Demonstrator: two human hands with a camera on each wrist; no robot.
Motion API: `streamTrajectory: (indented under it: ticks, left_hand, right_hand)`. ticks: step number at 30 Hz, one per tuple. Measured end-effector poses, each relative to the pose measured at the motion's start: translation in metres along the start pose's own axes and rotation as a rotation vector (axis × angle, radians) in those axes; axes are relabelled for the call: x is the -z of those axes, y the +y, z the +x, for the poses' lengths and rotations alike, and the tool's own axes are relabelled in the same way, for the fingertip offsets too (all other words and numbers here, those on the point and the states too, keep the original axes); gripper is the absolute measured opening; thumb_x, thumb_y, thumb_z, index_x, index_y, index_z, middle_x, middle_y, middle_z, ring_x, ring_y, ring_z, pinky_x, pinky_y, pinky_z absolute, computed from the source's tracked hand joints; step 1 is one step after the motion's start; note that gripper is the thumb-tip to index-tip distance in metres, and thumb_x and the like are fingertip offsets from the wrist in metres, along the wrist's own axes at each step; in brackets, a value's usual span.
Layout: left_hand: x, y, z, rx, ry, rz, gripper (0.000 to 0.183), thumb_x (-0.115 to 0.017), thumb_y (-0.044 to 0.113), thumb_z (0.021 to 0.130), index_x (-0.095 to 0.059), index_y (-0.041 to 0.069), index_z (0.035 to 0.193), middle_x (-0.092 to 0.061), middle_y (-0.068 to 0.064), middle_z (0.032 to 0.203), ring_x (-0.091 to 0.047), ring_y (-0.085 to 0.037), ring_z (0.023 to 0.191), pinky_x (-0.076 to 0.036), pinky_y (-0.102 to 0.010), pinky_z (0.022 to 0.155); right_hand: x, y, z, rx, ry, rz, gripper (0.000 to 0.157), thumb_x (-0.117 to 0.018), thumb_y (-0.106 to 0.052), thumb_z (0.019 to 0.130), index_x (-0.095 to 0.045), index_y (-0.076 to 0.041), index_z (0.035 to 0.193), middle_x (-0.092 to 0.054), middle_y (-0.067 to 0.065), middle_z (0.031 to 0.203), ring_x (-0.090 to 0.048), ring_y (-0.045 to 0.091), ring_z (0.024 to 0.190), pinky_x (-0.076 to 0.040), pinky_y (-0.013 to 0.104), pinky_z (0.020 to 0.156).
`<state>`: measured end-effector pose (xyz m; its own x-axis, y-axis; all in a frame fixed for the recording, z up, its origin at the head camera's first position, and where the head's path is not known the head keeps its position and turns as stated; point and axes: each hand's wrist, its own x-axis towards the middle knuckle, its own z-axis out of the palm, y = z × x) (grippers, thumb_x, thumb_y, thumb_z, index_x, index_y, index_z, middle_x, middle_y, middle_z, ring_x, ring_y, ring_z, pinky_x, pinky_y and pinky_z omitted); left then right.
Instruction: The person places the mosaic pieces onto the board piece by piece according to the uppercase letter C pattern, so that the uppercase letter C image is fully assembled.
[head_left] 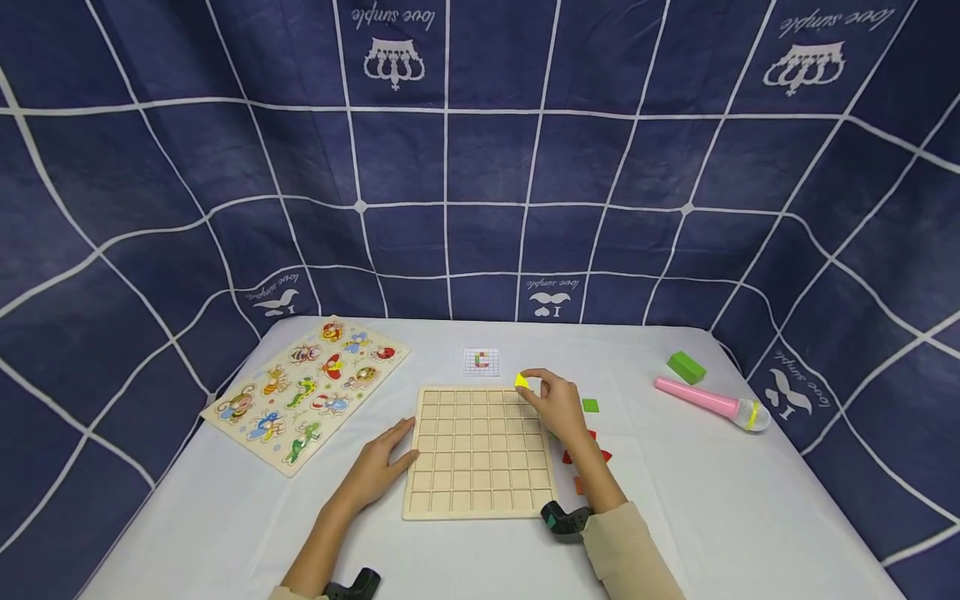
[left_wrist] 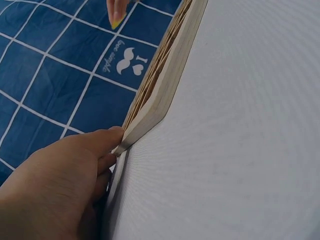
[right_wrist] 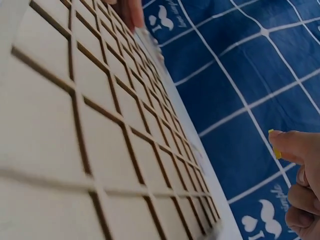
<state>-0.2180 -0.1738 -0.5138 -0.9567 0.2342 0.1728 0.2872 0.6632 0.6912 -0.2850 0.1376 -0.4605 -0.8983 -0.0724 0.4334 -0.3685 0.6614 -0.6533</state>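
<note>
A: Head view. Yellow piece?
B: Small, bright yellow piece (head_left: 521, 381), pointed at the top, partly hidden by the fingers. It is at the far right corner of the pale wooden grid board (head_left: 482, 461), on the white-covered desk (head_left: 450, 562).
A: Hands?
B: Right hand (head_left: 557, 403) angled in from the right, thumb and forefinger pinching the piece, almost no gap. Left hand (head_left: 375, 471) beside the board's left edge, fingers loosely extended, tips touching it.
A: Nearby?
B: Printed card (head_left: 482, 362) just beyond the board; green square (head_left: 591, 406) right of it.
A: Left wrist view?
B: Left thumb against the board's rim, lower fingers bent and partly hidden. Yellow tip shows at the top, under the right hand's fingers.
A: Right wrist view?
B: Yellow piece nearly edge-on, a thin strip pinched at the fingertips; remaining fingers folded toward the palm. Left hand's fingers at the board's opposite side.
</note>
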Motion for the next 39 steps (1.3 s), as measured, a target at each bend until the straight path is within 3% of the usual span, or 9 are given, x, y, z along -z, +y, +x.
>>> streamTrajectory:
  ticks: [7, 13, 39]
  left_hand:
    - [0.001, -0.001, 0.000, -0.017, 0.006, 0.003, 0.057, -0.061, 0.026, 0.090, -0.041, 0.007, 0.139, -0.037, -0.017, 0.142, -0.033, -0.032, 0.131, -0.027, -0.046, 0.107]
    - [0.000, -0.002, 0.001, -0.013, -0.001, 0.016, 0.057, -0.061, 0.028, 0.090, -0.041, 0.008, 0.139, -0.037, -0.016, 0.142, -0.033, -0.032, 0.131, -0.028, -0.046, 0.107]
    - [-0.001, -0.002, -0.003, -0.009, 0.008, 0.005, 0.057, -0.062, 0.026, 0.089, -0.042, 0.007, 0.139, -0.038, -0.015, 0.142, -0.032, -0.032, 0.131, -0.027, -0.047, 0.107]
  right_hand:
    - [-0.032, -0.004, -0.006, -0.031, -0.104, -0.003, 0.027, -0.074, -0.024, 0.079, -0.070, -0.009, 0.101, -0.037, -0.006, 0.048, -0.027, 0.005, 0.041, -0.023, 0.019, 0.036]
    - [-0.046, 0.003, -0.011, -0.055, -0.171, -0.038, 0.027, -0.075, -0.027, 0.078, -0.070, -0.011, 0.099, -0.043, -0.005, 0.052, -0.034, 0.008, 0.045, -0.030, 0.022, 0.038]
    - [-0.050, 0.004, -0.013, -0.032, -0.240, -0.067, 0.025, -0.073, -0.026, 0.080, -0.071, -0.013, 0.102, -0.046, -0.007, 0.052, -0.035, 0.008, 0.048, -0.031, 0.021, 0.040]
